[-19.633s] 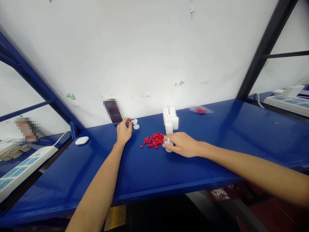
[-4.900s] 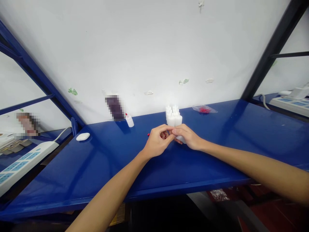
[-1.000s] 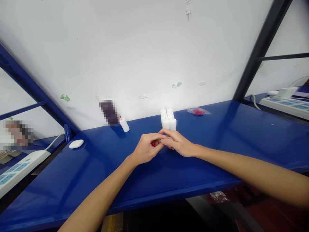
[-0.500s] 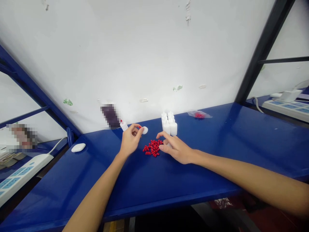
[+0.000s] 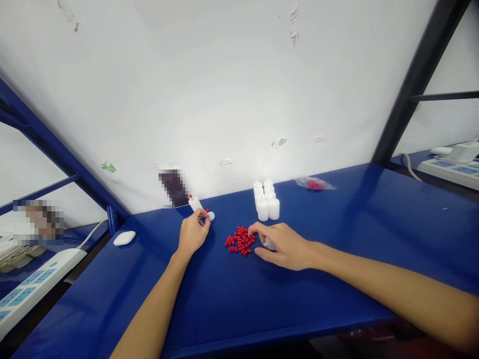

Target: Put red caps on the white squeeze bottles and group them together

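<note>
Near the counter's (image 5: 322, 299) back edge, the left hand (image 5: 192, 233) pinches a white-and-red piece (image 5: 211, 216); beside red caps (image 5: 239, 241), right-hand (image 5: 286, 245) fingers (image 5: 261, 228) curl around a partly hidden bottle (image 5: 269, 244).

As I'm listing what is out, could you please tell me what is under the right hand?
Part of a whitish, bottle-like item shows between the thumb and fingers of the right hand; the rest is covered.
</note>
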`<control>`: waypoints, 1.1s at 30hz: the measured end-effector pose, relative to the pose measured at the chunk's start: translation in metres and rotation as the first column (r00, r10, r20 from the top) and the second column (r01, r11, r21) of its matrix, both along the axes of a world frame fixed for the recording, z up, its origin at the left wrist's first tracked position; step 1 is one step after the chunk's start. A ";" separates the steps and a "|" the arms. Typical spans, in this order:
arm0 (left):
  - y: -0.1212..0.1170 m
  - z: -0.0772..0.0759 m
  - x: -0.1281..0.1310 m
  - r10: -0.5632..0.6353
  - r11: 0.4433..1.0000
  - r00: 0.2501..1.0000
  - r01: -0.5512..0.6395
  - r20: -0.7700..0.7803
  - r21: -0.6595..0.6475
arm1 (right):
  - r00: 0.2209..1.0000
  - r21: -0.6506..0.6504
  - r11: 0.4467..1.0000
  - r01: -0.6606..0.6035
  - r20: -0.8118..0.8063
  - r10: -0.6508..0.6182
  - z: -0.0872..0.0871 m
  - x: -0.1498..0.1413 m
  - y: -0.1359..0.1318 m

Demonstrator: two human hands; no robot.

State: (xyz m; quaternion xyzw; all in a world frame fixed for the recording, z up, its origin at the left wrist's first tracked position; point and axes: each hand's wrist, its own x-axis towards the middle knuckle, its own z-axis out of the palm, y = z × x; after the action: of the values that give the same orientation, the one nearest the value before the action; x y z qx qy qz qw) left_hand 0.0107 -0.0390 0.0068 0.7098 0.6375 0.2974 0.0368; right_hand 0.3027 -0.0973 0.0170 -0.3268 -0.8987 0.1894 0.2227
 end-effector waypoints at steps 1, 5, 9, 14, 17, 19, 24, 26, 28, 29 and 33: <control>0.000 0.000 0.000 0.011 1.000 1.000 -0.011 -0.029 -0.005 | 1.000 0.003 1.000 -0.023 0.009 0.023 0.000 0.001 0.000; 0.000 -0.002 0.001 -0.022 1.000 1.000 0.022 -0.019 0.004 | 0.995 0.006 0.996 -0.084 0.048 0.084 0.003 0.006 0.001; 0.000 -0.002 0.002 -0.058 0.993 0.992 0.045 0.113 0.112 | 0.991 -0.007 0.994 -0.113 0.072 0.113 0.005 0.012 0.001; 0.002 -0.001 0.002 0.076 0.967 0.975 -0.123 0.207 0.224 | 0.982 -0.060 0.981 -0.184 -0.048 0.181 0.006 0.016 0.001; -0.001 0.002 0.007 0.073 0.965 0.963 -0.134 0.259 0.226 | 0.977 -0.072 0.985 -0.156 -0.155 0.143 0.003 0.011 0.000; -0.005 0.007 0.014 -0.095 0.984 0.973 0.059 0.210 0.169 | 0.971 -0.072 0.992 -0.108 -0.220 0.090 0.000 0.004 0.000; -0.018 0.014 0.031 -0.497 0.856 0.867 0.484 -0.029 -0.183 | 0.951 -0.113 0.994 -0.008 -0.307 -0.027 -0.013 -0.010 0.004; -0.020 0.015 0.032 -0.529 0.827 0.847 0.498 -0.059 -0.261 | 0.945 -0.121 0.993 0.016 -0.323 -0.054 -0.016 -0.012 0.006; -0.021 0.016 0.029 -0.535 0.816 0.842 0.496 -0.064 -0.297 | 0.945 -0.119 0.993 0.016 -0.323 -0.054 -0.017 -0.012 0.007; -0.021 0.017 0.027 -0.535 0.813 0.843 0.494 -0.059 -0.309 | 0.946 -0.116 0.993 0.007 -0.320 -0.044 -0.016 -0.012 0.007; -0.021 0.021 0.020 -0.527 0.807 0.849 0.487 -0.034 -0.333 | 0.944 -0.123 0.992 -0.022 -0.329 -0.020 -0.010 -0.010 0.005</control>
State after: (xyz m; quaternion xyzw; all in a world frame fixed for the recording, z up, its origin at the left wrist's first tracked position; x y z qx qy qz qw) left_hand 0.0309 -0.0604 0.0278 0.8564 0.4642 0.1271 0.1868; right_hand 0.2923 -0.0924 0.0067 -0.3031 -0.8354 0.2975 0.3488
